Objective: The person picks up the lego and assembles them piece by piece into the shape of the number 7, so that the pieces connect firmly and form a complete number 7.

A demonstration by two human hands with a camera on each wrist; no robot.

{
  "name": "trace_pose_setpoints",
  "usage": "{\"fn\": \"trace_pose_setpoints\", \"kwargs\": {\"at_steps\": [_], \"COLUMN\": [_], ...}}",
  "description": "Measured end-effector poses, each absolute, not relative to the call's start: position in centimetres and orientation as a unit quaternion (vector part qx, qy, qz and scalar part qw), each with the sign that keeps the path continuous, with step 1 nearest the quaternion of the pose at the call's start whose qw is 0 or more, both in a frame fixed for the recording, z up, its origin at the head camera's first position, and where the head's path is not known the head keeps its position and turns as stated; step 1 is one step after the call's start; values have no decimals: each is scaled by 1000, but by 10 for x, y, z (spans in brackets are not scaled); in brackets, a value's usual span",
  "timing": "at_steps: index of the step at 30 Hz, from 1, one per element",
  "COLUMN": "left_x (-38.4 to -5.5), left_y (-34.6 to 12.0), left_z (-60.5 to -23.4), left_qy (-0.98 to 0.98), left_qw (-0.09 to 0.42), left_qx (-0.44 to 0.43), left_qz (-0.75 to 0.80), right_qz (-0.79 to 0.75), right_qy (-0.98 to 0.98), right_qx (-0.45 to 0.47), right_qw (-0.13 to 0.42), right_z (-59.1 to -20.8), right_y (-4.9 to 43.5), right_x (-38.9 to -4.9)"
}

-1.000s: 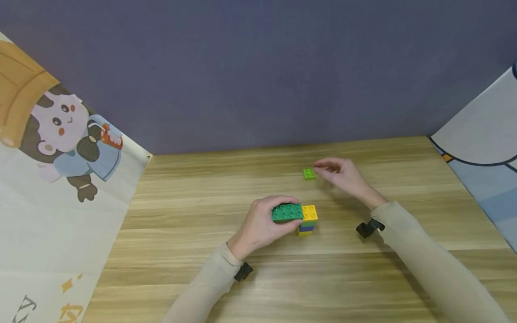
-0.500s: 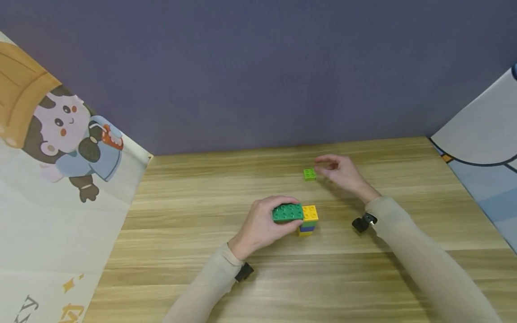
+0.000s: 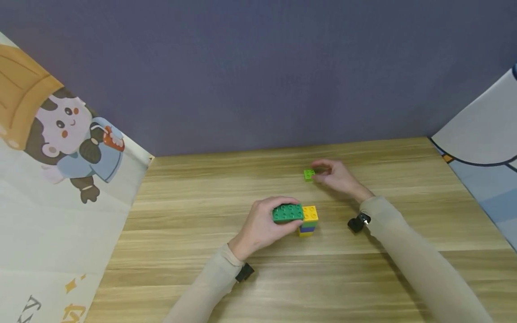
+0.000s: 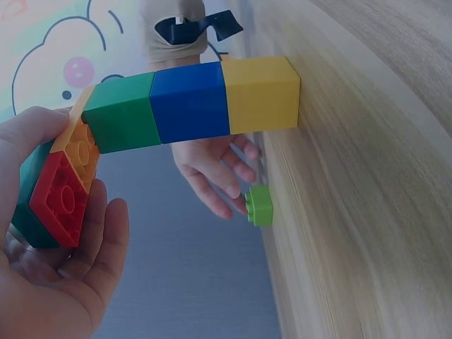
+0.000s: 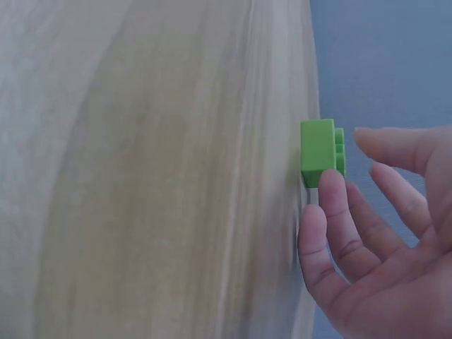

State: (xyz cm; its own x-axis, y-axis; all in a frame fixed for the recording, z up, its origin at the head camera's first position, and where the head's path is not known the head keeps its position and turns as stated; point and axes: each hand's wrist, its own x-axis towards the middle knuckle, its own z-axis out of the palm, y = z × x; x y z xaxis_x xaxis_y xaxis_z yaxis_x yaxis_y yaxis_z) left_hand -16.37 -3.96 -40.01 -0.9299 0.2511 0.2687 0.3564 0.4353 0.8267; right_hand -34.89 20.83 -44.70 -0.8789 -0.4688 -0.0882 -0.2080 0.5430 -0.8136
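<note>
My left hand (image 3: 260, 226) grips a dark green building brick (image 3: 287, 212) with two rows of studs, thumb on the near side and fingers on the far side. In the left wrist view, a red brick (image 4: 58, 201) sits against its underside. Beside it rises a tower with a yellow stud top (image 3: 309, 212); green (image 4: 121, 113), blue (image 4: 189, 101) and yellow (image 4: 261, 95) layers run down to the table. Farther back lies a small light green brick (image 3: 308, 175). My right hand (image 3: 339, 178) is at its right side, thumb and fingers apart; a fingertip overlaps it in the right wrist view.
The wood-grain table (image 3: 194, 233) ends at a dark blue-grey panel (image 3: 258, 76) behind the light green brick. Printed panels stand at the left (image 3: 52, 224) and right (image 3: 484, 121). Each wrist carries a small black camera (image 3: 244, 272).
My right hand has shifted slightly left, its thumb and fingers now reaching the light green brick's right edge. The left hand and the tower stay in place.
</note>
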Motion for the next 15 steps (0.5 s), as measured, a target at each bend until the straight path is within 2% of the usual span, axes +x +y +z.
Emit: {"fn": "trace_pose_setpoints", "kwargs": {"at_steps": [15], "left_x": [-159], "left_y": [-44], "left_z": [-404], "left_qy": [-847], "left_qw": [50], "left_qx": [-184], "left_qz": [-496], "right_qz": [-435], "right_qy": [870], "right_qx": [-185], "right_qw": [140], "right_z": [-461], "right_y": [203], "right_x": [-343]}}
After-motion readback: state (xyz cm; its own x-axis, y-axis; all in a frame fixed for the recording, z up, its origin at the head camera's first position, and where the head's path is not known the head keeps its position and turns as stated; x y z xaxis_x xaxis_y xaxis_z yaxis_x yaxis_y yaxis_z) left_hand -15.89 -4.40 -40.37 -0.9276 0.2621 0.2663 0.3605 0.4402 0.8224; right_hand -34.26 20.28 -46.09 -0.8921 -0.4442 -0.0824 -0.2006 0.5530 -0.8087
